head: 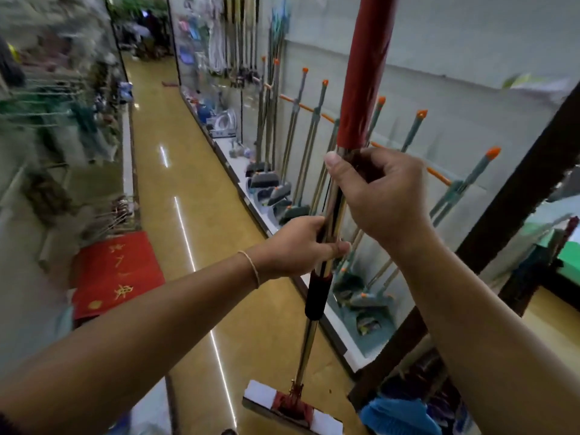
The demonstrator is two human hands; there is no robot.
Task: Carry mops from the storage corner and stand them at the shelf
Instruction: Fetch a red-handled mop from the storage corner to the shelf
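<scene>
steel pole, red sleeve up top, and i've got the mop (332, 211) upright in front of me with both hands on its shaft, its flat head (292, 406) low near the glossy yellow floor (194, 171) (whether it's touching or just off it, i can't tell). to do this bit well, i reckon i should keep the pole close to vertical and the head clear of the floor as i walk it along the aisle, then ease it in at the shelf (329, 324) on my right, where a row of orange-tipped mops (314, 146) already leans against the rail, without knocking those over. my left hand (295, 246) is wrapped shut around the bare metal just above the dark foam grip, thumb laid along the shaft. my right hand (379, 196) sits higher, just below the red sleeve, fingers curled round the pole, thumb up and pressed against it; a firm hold, not a clench. a red doormat (116, 274) lies on the floor to my left.
</scene>
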